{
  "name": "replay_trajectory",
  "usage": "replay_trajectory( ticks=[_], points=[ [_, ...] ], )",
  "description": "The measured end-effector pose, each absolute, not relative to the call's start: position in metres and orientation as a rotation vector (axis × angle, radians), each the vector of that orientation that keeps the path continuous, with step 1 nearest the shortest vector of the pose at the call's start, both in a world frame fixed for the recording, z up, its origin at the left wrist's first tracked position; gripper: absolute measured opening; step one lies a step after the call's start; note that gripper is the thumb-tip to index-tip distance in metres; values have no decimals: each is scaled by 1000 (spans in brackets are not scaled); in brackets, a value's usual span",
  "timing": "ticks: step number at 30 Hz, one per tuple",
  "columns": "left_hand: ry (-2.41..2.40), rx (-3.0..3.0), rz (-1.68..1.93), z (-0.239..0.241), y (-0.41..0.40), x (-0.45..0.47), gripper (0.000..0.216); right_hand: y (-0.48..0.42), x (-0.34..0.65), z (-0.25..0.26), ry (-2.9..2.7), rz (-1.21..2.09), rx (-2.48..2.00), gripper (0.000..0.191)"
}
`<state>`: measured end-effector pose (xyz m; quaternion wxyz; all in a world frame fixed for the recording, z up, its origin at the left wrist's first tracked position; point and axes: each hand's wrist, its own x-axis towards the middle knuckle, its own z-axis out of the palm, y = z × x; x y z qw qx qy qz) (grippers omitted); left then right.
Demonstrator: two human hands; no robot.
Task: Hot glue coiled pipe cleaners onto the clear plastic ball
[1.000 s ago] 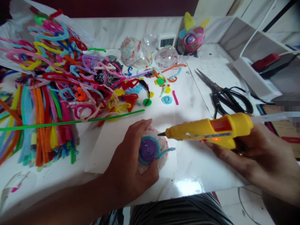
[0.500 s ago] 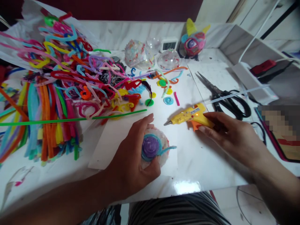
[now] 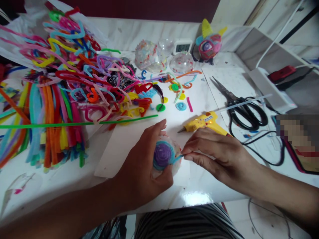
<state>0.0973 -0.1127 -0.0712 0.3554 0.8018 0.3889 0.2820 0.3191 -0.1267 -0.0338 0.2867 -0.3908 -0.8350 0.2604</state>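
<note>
My left hand (image 3: 149, 159) is wrapped round a clear, speckled ball (image 3: 176, 169), part of it hidden behind the fingers. On the ball's near face sits a purple pipe-cleaner spiral (image 3: 163, 155) ringed in light blue. A loose light-blue pipe-cleaner end (image 3: 177, 158) sticks out to the right, and my right hand (image 3: 206, 149) pinches its tip between thumb and fingers. Just behind my right hand lies a yellow glue gun (image 3: 201, 122), nozzle to the left, with a clear glue stick (image 3: 243, 103) out of its back.
Bundled and loose pipe cleaners (image 3: 57, 126) fill the left side. Black-handled scissors (image 3: 243, 109), a cable and a phone (image 3: 299, 146) lie at right. Clear domes (image 3: 181, 62), a digital clock (image 3: 182, 47) and a decorated ball figure (image 3: 210, 46) stand at the back.
My right hand has let go of the glue gun, which now lies on the table, and has moved left to pinch the light-blue pipe-cleaner end. My left hand still holds the ball.
</note>
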Motion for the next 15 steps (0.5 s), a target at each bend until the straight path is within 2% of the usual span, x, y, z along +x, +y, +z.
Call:
replay_trajectory(
  ticks=[15],
  points=[
    [977, 2098, 755, -72, -112, 97, 89, -108, 311, -28, -2430, 591, -1002, 14]
  ],
)
